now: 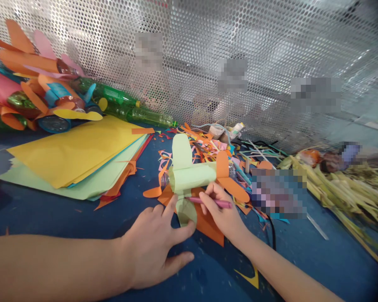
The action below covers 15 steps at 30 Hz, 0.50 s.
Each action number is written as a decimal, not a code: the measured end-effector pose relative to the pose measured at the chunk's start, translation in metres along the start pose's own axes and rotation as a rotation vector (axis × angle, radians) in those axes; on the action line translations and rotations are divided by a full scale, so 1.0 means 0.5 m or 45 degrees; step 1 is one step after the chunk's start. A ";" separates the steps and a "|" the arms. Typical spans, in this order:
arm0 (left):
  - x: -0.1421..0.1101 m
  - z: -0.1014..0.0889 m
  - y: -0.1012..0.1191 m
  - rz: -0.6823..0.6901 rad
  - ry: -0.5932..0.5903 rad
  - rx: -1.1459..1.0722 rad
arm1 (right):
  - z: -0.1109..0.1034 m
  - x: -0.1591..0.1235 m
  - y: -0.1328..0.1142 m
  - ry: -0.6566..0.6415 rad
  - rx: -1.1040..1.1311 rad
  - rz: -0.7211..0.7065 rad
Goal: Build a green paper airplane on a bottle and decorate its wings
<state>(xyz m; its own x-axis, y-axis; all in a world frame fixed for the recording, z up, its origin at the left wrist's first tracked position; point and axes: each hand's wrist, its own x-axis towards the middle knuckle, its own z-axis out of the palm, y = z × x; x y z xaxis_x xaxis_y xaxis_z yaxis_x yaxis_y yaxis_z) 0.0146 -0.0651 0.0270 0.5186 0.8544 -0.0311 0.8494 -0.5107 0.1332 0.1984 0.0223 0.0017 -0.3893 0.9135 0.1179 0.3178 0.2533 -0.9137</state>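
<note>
My right hand [219, 209] grips a magenta marker pen [223, 203], its tip at the narrow strip of a pale green paper piece [186, 213]. With fingers spread, my left hand [157, 239] rests at that piece's left and lower edges, fingertips on the paper. Just above lies a plastic bottle wrapped in pale green paper [193, 175], with an upright pale green wing [182, 152]. Orange paper flaps [233, 188] stick out at the bottle's right end, and an orange strip [152, 192] at its left. An orange paper sheet [209, 224] is partly under the green piece.
Stacked coloured paper [69, 155] lies left. Paper-covered bottles [34, 63] are heaped behind it, beside green bottles [122, 105]. Paper scraps [204, 147] cover the back middle. Dried husks [340, 188] lie right. A perforated metal panel [189, 50] bounds the blue table [97, 226].
</note>
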 end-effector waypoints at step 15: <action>0.000 -0.001 0.000 -0.007 0.005 -0.028 | -0.001 -0.002 -0.004 0.069 0.019 0.004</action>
<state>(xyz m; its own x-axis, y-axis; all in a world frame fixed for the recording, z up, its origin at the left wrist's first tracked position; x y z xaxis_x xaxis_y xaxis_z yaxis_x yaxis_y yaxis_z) 0.0147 -0.0651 0.0273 0.5138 0.8574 -0.0282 0.8497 -0.5041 0.1547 0.1987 0.0210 0.0034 -0.3409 0.9303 0.1353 0.3063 0.2460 -0.9196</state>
